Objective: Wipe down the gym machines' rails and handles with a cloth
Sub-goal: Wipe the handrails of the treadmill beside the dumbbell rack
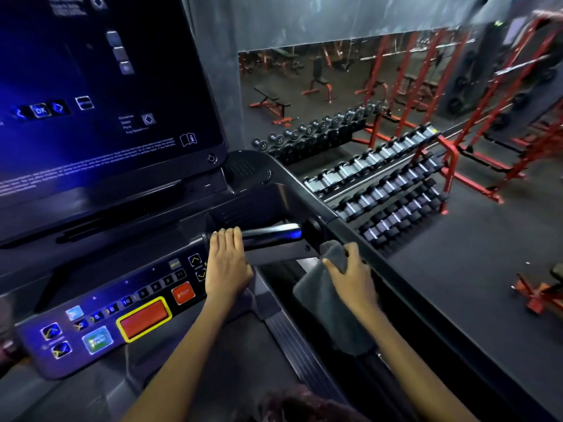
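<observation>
Left hand [227, 263]: laid flat over the inner end of the treadmill's front handle [274, 233], fingers straight and together, nothing grasped in its grip.
Right hand [350, 275]: grip closed around the upper part of the grey cloth [329, 306], fingers curled into the fabric.
Cloth: bunched at the top against the joint where the handle meets the right side rail [405, 287]; the rest hangs down beside the forearm.
Step judged: the corner between handle and rail is being wiped.
Control panel [122, 312]: set just below the left wrist, with the red stop button [182, 294] nearest.
Risk, buttons: a key could be pressed if the left wrist is lowered or slid sideways.
Risk, cloth: the loose tail could be snagged on the rail bracket or dragged across the keys.
Risk, coverage: the handle section under the left palm could be missed.
</observation>
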{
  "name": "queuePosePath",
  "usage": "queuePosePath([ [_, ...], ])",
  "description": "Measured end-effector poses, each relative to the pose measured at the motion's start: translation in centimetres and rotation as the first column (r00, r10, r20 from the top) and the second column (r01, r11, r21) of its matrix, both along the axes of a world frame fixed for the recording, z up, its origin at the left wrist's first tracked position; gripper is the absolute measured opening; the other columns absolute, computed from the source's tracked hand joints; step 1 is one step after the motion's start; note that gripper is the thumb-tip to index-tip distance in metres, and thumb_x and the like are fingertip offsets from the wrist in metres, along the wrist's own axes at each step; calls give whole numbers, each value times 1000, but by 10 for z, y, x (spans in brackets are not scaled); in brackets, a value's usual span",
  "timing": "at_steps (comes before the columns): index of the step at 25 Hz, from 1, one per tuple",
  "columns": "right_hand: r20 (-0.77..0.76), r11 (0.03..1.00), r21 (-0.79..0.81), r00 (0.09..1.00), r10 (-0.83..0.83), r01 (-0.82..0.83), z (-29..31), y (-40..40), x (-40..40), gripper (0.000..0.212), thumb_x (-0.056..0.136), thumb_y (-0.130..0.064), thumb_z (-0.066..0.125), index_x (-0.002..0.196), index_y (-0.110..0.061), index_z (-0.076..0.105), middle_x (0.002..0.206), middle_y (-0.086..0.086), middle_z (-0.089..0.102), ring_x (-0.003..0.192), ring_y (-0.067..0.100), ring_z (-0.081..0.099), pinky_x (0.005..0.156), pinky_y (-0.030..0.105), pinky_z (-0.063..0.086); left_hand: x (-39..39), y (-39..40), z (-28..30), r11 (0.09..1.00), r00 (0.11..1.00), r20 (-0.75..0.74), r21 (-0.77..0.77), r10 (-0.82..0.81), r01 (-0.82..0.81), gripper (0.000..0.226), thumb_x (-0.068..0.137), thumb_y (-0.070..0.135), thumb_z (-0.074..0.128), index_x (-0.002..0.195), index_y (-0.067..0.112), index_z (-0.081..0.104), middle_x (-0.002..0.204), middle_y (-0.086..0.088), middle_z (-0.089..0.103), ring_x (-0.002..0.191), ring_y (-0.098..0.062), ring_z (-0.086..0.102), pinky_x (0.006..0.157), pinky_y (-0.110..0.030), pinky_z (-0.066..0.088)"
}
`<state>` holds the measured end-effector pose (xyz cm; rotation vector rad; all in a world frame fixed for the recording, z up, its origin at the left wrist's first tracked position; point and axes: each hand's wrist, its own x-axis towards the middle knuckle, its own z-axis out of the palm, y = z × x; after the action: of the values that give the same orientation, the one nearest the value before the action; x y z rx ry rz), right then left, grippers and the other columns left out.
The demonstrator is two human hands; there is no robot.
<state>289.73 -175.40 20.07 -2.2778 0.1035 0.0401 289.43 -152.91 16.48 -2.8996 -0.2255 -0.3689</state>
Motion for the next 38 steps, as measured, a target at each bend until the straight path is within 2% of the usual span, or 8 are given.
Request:
queuePosePath([
  [4,420,899,-411,907,40,150,37,-20,-14,30,78,-20,73,104,-11,60,88,14,68,83,33,63,73,39,46,-5,2,3,999,1000,-24,-33,-12,11,68,71,27,58,129,-4,44,118,-19,54,114,-34,50,110,-43,31],
  [8,704,655,-601,692,162,458,60,-17,13,33,67,-9,79,98,-10,67,100,13,64,87,30,59,73,37,44,-5,2,6,997,998,-42,-73,-37,34,67,74,27,56,132,-4,40,118,-18,53,115,-33,48,111,-43,28],
  [10,487,481,-823,810,326,301,47,-16,30,39,77,-25,73,113,-16,63,121,12,57,105,31,54,84,43,43,-6,3,6,994,998,-47,-98,-52,48,68,73,26,56,132,-5,39,117,-18,52,114,-34,48,112,-43,28],
  [13,-65,387,-906,960,274,-172,1,-33,31,72,89,-57,45,149,-32,14,157,6,13,139,38,17,102,65,23,-6,5,10,992,994,-79,-111,-73,64,71,76,27,53,136,-5,31,122,-17,48,117,-34,43,113,-43,22],
  [21,11,204,-976,921,390,-74,-20,-5,51,61,97,-39,41,149,-33,9,158,9,6,136,46,21,98,67,30,-8,7,8,989,990,-98,-112,-103,92,76,78,33,52,138,-5,27,126,-18,44,119,-35,39,113,-43,19],
  [27,-52,-4,-998,877,478,-57,-26,-55,4,68,78,-45,68,139,-35,41,152,5,31,131,44,37,88,68,40,-7,10,5,986,992,-28,-121,-122,118,76,71,28,59,133,-7,34,118,-22,49,112,-37,45,112,-45,24],
  [32,48,103,-995,857,513,-6,-30,-104,-34,72,59,-38,84,126,-31,59,140,9,49,114,49,51,73,68,45,-6,2,7,998,995,-91,-40,-42,39,92,78,55,53,145,4,16,125,-18,44,118,-34,40,112,-44,18],
  [38,51,124,-992,887,460,-7,-26,-77,-26,61,83,-39,63,139,-38,39,152,3,31,124,44,44,87,64,42,-4,4,7,999,989,-140,13,-47,49,83,83,53,47,150,21,11,128,-18,41,121,-34,38,113,-44,17],
])
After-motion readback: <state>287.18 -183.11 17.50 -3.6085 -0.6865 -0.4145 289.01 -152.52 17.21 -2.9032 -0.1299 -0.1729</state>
